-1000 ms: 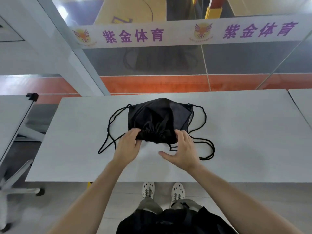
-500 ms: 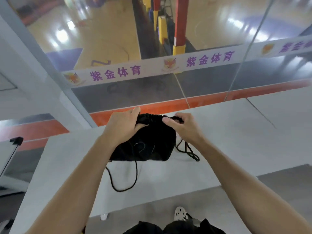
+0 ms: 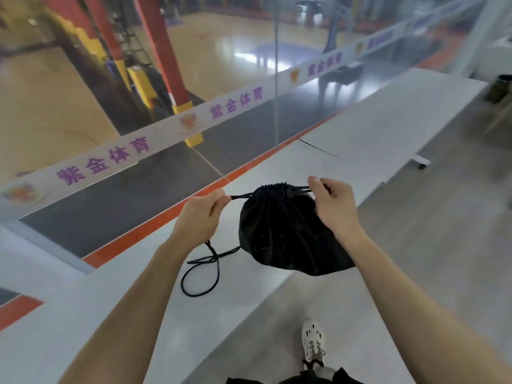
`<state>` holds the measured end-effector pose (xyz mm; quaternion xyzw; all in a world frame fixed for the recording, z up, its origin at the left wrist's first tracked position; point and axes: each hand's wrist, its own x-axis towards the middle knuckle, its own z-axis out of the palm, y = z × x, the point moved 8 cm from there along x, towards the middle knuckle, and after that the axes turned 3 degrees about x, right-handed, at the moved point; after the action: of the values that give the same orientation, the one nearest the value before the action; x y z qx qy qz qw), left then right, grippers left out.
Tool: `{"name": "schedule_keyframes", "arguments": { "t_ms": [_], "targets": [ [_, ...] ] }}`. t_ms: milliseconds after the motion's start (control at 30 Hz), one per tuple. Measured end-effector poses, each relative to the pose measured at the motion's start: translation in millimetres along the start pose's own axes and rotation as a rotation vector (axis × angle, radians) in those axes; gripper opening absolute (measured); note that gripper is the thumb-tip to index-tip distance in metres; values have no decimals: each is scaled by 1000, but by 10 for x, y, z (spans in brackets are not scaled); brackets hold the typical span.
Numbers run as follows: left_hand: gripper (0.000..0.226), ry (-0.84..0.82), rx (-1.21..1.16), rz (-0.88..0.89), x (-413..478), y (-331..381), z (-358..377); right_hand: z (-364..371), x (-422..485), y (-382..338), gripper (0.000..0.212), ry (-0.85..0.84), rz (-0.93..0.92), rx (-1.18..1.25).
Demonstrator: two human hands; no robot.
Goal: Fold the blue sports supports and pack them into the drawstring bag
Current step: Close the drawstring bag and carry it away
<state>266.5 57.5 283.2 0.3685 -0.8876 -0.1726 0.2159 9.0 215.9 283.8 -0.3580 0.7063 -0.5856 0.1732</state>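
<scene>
A black drawstring bag [image 3: 279, 231] hangs lifted above the white table's [image 3: 144, 295] near edge, its mouth gathered tight at the top. My left hand [image 3: 201, 217] is shut on the cord [image 3: 239, 195] coming out of the left side of the mouth. My right hand [image 3: 331, 206] pinches the cord on the right side. The two cords are stretched sideways between my hands. A loose loop of cord [image 3: 201, 275] dangles from my left hand onto the table. No blue sports supports are in view; the bag looks full and rounded.
A glass wall with a white banner [image 3: 166, 134] in purple lettering runs along the table's far edge. A second white table [image 3: 388, 120] joins on the right. Grey floor and my white shoe [image 3: 313, 342] lie below, at the table's near edge.
The bag has been lifted off the table and its cords pulled apart sideways, closing the mouth. My hands moved from the bag's opening to the cords. The view swung to the right.
</scene>
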Motion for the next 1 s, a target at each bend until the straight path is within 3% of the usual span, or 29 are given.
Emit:
{"name": "schedule_keyframes", "arguments": {
  "t_ms": [100,200,300,467,567,633,733,767,1000],
  "targets": [
    [43,-123,-56,30,8,172,386,-447,-233,191,56,57,67,41],
    [41,-276,-158,156,-55,800,859,-791,-479,246,55,91,63,35],
    [92,-377,-174,356,-177,1726,1294,-1263,-716,269,57,164,41,-15],
    [60,-499,-28,642,-382,2987,2099,-2181,-1246,494,57,291,90,-219],
    [46,-567,69,713,-601,3523,2561,-2961,-1804,881,53,341,224,-392],
    [39,-593,97,741,-790,3882,2891,-3437,-2283,1283,29,258,390,-573],
    [41,-628,151,790,-1168,4506,3408,-4094,-3125,1928,72,54,724,-752],
    [41,-645,161,817,-1320,4742,3570,-4337,-3423,2093,76,49,816,-756],
    [41,-777,177,987,-2340,6558,4556,-5995,-5238,2735,67,189,1155,-712]
  ]
}}
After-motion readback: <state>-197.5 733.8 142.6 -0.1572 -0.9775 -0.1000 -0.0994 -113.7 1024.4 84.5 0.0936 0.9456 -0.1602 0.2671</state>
